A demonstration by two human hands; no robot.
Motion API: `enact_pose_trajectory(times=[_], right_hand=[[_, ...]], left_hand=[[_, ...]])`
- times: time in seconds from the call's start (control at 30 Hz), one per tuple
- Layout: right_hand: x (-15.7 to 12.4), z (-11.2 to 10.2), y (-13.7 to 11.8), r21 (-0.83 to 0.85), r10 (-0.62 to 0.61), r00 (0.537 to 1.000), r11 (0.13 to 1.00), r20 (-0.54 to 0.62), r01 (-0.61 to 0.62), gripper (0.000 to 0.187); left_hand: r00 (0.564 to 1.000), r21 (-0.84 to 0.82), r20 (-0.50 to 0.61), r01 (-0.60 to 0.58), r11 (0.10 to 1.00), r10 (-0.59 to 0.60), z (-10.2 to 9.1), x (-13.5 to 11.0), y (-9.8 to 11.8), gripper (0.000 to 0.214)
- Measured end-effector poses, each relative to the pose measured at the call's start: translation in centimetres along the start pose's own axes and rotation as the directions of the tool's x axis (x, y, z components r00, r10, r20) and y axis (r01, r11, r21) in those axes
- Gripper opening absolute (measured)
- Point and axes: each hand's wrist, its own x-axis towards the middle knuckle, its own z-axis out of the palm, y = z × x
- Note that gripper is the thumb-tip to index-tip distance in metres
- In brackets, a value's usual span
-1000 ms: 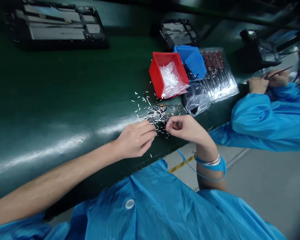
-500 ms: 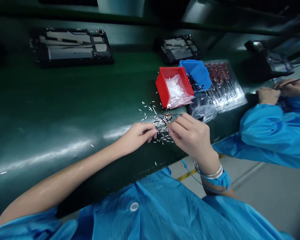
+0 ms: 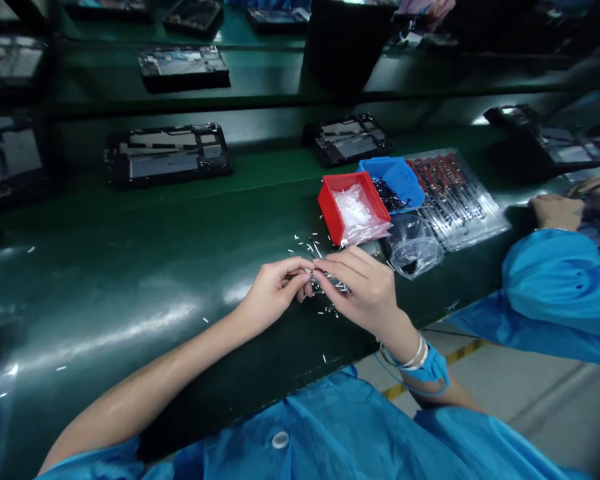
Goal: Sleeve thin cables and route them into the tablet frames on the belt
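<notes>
My left hand (image 3: 274, 292) and my right hand (image 3: 360, 288) meet fingertip to fingertip over a small pile of thin wires and white slivers (image 3: 325, 288) on the green belt (image 3: 130, 267). Both hands are pinched on a tiny piece between them that is too small to name. My right hand covers most of the pile. A blue strap (image 3: 430, 368) sits on my right wrist.
A red bin (image 3: 331, 200) with clear plastic bits, a blue bin (image 3: 399, 175) with dark parts, a clear bag (image 3: 414, 248) and a clear parts tray (image 3: 455, 197) stand just beyond. Black device frames (image 3: 167, 155) lie on the belt. Another person's hands (image 3: 557, 210) work at the right.
My right hand has slid left over the wire pile and its fingertips now meet my left hand's. The view has tilted up, showing more of the belts behind.
</notes>
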Motion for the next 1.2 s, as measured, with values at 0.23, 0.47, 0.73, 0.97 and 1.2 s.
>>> enact_pose_trajectory(times=[0.23,0.47,0.73,0.97,1.2], right_hand=[[1.2,-0.2,4.1,-0.259,0.180,0.971,0.941,-0.160,-0.217,0.017],[1.0,1.2,1.7,-0.052,0.127,0.989,0.990,-0.081,-0.131,0.013],[1.3,1.8,1.5,-0.095,0.104,0.988,0.989,-0.112,-0.115,0.015],[1.3,0.5,4.3,-0.288,0.212,0.963,0.924,-0.165,-0.253,0.029],[1.2,2.9,1.6,-0.024,0.022,0.995,0.999,-0.102,-0.025,0.018]], left_hand=[[0.992,-0.117,-0.071,0.096,0.989,-0.104,-1.1,0.7,-0.1,0.028],[0.986,-0.142,-0.154,0.035,0.989,-0.057,-1.3,0.6,0.0,0.038],[0.985,0.038,-0.166,-0.046,0.998,0.051,-1.0,0.2,0.2,0.038],[0.989,-0.159,-0.149,-0.013,0.987,-0.011,-1.8,0.9,0.1,0.048],[0.998,0.029,-0.061,0.026,0.999,-0.024,-4.3,1.8,0.2,0.051]])
